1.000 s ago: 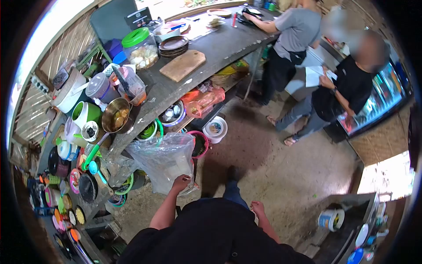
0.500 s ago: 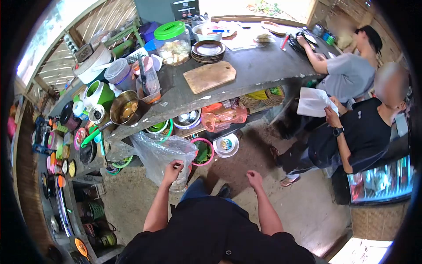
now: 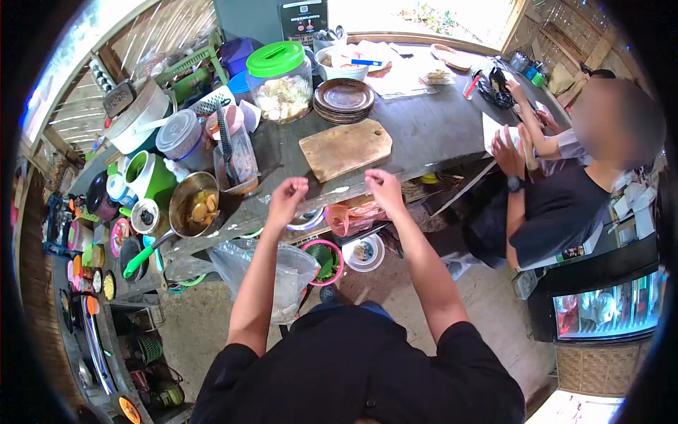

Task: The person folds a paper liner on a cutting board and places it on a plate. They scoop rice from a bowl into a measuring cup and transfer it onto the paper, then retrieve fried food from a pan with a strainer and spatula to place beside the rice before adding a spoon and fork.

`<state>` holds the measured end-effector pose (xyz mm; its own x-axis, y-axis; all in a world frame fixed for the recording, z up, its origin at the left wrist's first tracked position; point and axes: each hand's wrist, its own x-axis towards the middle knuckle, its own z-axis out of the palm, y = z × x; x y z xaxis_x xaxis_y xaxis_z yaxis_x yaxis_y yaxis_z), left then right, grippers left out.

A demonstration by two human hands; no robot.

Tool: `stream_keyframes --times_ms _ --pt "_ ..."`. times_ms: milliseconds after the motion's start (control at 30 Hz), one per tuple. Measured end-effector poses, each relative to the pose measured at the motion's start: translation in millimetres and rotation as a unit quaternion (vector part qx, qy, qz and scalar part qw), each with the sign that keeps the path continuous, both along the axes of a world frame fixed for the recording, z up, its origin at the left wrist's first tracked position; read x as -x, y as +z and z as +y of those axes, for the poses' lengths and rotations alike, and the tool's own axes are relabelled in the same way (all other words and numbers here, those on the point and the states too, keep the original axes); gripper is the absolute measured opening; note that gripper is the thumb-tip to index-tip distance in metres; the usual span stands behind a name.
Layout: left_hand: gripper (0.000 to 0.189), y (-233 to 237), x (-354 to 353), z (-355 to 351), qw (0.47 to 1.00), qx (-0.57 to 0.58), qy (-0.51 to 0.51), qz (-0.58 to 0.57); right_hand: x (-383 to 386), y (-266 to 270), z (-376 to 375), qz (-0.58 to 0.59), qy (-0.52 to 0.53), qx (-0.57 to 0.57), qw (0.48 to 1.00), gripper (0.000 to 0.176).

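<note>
My left hand reaches up at the counter's front edge, fingers loosely bent and nothing seen in it. To its right, my right hand is raised just below the lower right edge of the wooden cutting board, its fingers slightly curled and apart, also without anything in them. The board lies flat on the dark counter. Behind it stands a stack of brown plates. A large clear jar with a green lid sits left of the plates.
A pan with a green handle stands on the counter's left part. Below are a clear plastic bag, a pink-rimmed basket and a white bucket. At right, a person in black holds white paper near another person.
Both my hands have risen from beside my body to the counter edge near the cutting board. I am closer to the counter. The person in black has moved toward the counter with the paper.
</note>
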<state>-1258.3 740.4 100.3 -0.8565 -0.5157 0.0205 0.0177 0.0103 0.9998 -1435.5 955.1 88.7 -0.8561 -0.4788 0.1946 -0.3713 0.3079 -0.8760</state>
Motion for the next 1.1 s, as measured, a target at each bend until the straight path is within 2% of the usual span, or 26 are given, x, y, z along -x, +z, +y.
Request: stream_keyframes --times_ms 133,267,367,400,500,567,600,633,833,900,967,1033,1100 --pt "0.024 26 56 -22 0.999 0.025 0.021 -0.014 43 18 -32 -0.088 -0.028 0.005 0.996 0.030" --pt "0.033 38 112 -38 0.998 0.037 0.043 0.001 91 20 -62 -0.077 -0.062 0.014 0.995 0.040" --pt "0.040 34 159 -51 0.997 0.015 0.075 -0.006 124 23 -86 -0.081 -0.089 -0.001 0.993 0.045" --pt "0.045 37 171 -52 0.995 -0.012 0.092 -0.024 140 17 -95 -0.084 -0.108 -0.001 0.991 0.052" --pt "0.048 29 208 -57 0.988 0.001 0.151 -0.021 170 6 -119 -0.051 -0.155 0.000 0.987 0.058" --pt "0.056 24 228 -65 0.987 0.004 0.155 -0.051 180 14 -123 -0.048 -0.150 -0.027 0.987 0.065" --pt "0.056 9 243 -75 0.978 0.026 0.195 -0.066 183 17 -126 -0.044 -0.149 -0.026 0.988 0.067" --pt "0.057 5 251 -78 0.967 0.047 0.236 -0.083 187 19 -129 -0.040 -0.147 -0.027 0.988 0.068" --pt "0.063 -4 267 -65 0.948 0.145 0.272 -0.084 195 11 -143 -0.011 -0.189 -0.022 0.982 0.069" --pt "0.063 -7 270 -65 0.948 0.149 0.270 -0.080 196 13 -142 0.006 -0.214 -0.003 0.977 0.071" --pt "0.063 -12 271 -62 0.948 0.153 0.266 -0.080 195 18 -139 -0.005 -0.192 -0.019 0.981 0.076" --pt "0.052 -16 273 -59 0.924 0.199 0.324 -0.048 195 17 -139 -0.006 -0.194 -0.006 0.981 0.075" --pt "0.053 -14 271 -52 0.920 0.211 0.326 -0.053 194 18 -135 -0.011 -0.198 0.018 0.980 0.071"
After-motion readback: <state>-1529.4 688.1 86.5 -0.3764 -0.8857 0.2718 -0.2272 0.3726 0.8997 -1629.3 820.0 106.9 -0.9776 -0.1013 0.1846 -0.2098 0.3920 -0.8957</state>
